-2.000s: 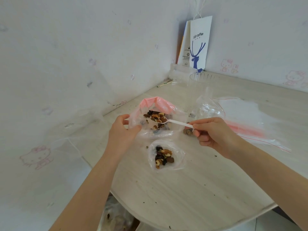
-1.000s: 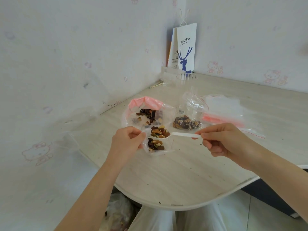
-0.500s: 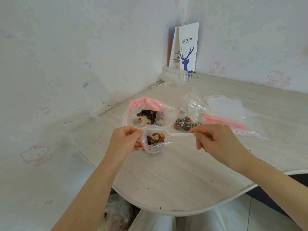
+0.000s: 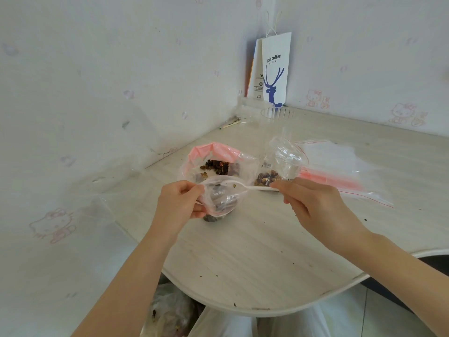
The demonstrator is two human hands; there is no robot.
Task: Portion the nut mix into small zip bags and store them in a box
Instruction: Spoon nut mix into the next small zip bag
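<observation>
Your left hand (image 4: 178,203) pinches the small zip bag (image 4: 222,198) open above the tabletop (image 4: 255,251) so your right hand's (image 4: 313,203) pinched white spoon (image 4: 239,186) can tip nuts in.

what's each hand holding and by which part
Left hand pinches the small zip bag at its open rim; right hand grips the white plastic spoon by its handle end.

We have one wide-angle view from our head, looking forward and down at close range, with our left hand (image 4: 178,203) and right hand (image 4: 313,203) near centre and the table (image 4: 255,259) beneath them.
</observation>
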